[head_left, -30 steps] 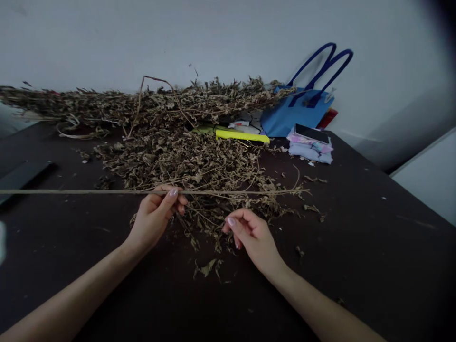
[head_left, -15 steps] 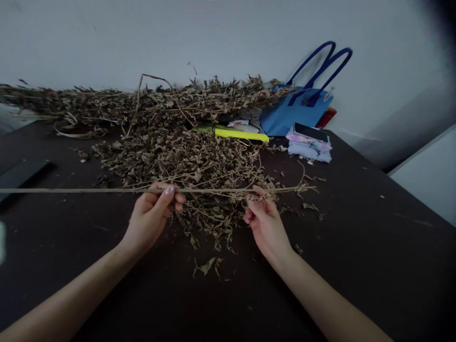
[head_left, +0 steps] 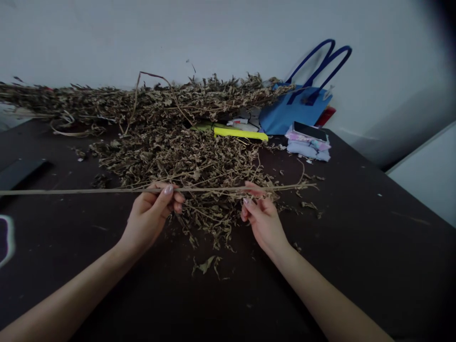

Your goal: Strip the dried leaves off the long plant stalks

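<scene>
A long, thin dried plant stalk (head_left: 89, 191) runs level across the view and leaves it at the left edge. My left hand (head_left: 151, 211) is closed around it, the thumb pressed along the near side. Farther along, towards the forked right end, my right hand (head_left: 263, 216) is at the stalk with thumb and index finger apart. Its index finger is blurred beside the stem; whether it touches is hard to make out. Under and behind both hands spreads a heap of dried, curled leaves (head_left: 178, 154). One loose leaf (head_left: 205, 265) lies nearer me.
A long bundle of dried leafy stalks (head_left: 124, 102) lies at the back by the wall. A blue bag (head_left: 294, 111), a phone (head_left: 309, 131) on a pastel packet (head_left: 308, 149) and a yellow strip (head_left: 240, 134) are behind right. A dark flat object (head_left: 21, 172) sits left on the dark table (head_left: 356, 266).
My right hand has shifted slightly left along the stalk, its index finger and thumb farther apart. My left hand keeps its hold. More of a white-edged purple object shows at the left edge.
</scene>
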`<state>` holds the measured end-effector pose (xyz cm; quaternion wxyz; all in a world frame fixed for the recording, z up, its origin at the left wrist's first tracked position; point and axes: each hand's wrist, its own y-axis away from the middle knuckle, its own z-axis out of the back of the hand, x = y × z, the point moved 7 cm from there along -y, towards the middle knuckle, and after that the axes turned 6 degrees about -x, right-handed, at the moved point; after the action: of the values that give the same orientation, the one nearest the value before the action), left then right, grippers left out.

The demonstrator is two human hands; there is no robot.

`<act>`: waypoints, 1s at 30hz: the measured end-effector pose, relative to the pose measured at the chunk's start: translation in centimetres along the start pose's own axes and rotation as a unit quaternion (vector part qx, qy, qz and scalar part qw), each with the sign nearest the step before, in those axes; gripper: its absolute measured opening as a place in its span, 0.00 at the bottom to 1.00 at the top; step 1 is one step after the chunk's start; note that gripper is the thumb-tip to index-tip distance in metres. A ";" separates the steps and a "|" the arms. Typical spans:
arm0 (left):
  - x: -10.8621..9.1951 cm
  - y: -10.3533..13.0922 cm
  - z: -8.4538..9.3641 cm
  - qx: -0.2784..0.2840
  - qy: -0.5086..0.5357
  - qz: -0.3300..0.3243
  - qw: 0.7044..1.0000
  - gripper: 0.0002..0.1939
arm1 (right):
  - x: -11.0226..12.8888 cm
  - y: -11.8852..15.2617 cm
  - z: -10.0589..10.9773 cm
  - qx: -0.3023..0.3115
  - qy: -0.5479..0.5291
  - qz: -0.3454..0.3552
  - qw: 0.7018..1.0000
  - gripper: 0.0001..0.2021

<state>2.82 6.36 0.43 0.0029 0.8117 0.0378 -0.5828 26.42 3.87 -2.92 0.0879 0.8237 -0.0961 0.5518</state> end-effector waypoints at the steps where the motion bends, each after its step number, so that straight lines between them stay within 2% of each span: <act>1: 0.0 0.1 0.0 0.000 -0.002 0.001 1.000 0.06 | -0.2 0.0 0.0 -0.002 0.008 -0.006 1.000 0.11; 4: -0.2 0.1 0.0 0.000 0.000 -0.004 1.000 0.06 | -0.7 0.0 0.1 0.001 0.003 -0.034 0.999 0.08; 11: -0.4 -0.3 0.2 -0.012 -0.023 -0.006 1.000 0.07 | -1.6 0.2 -0.5 0.042 -0.120 -0.122 0.984 0.07; 17: -0.6 -0.6 0.6 -0.026 -0.013 0.003 1.000 0.07 | -1.8 0.2 -0.8 0.077 -0.087 -0.147 0.982 0.08; 23: -0.8 -1.2 1.3 -0.034 0.005 -0.009 0.999 0.06 | -0.8 0.4 -1.3 0.132 0.008 -0.085 0.988 0.09; 30: -0.8 -1.1 1.0 -0.029 0.008 -0.002 1.000 0.06 | -0.4 0.3 -0.5 0.099 0.117 -0.015 0.988 0.10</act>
<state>1.54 7.33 0.89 0.0247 0.8161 0.0566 -0.5747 25.79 3.75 -3.14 0.0251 0.7598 -0.0176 0.6494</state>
